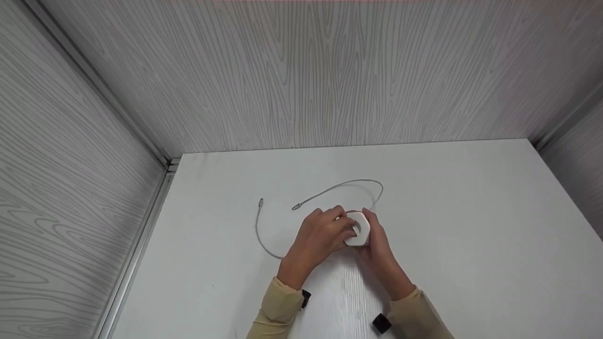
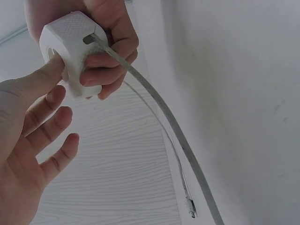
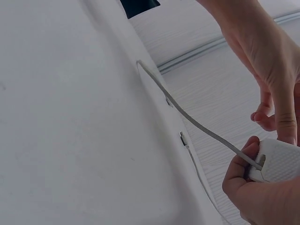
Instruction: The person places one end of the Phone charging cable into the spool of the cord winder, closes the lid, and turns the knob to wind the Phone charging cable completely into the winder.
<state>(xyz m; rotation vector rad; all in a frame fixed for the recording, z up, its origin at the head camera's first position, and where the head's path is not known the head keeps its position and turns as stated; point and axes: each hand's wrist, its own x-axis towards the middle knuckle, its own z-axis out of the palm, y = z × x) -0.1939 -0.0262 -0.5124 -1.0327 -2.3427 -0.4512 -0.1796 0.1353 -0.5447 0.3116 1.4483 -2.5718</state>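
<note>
Our right hand [image 1: 377, 245] clamped the white reel [image 1: 359, 228], left hand [image 1: 322, 235] fingers loose against it; most cable [image 1: 339, 186] lay unwound mid-worktop [image 1: 471, 212].

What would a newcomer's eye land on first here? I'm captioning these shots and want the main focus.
Both hands meeting over a white hexagonal cable reel near the middle of the white table: the right hand grips it, the left hand touches it with a fingertip. Next, the grey cable looping out behind the reel, its two plug ends lying left of the hands.
</note>
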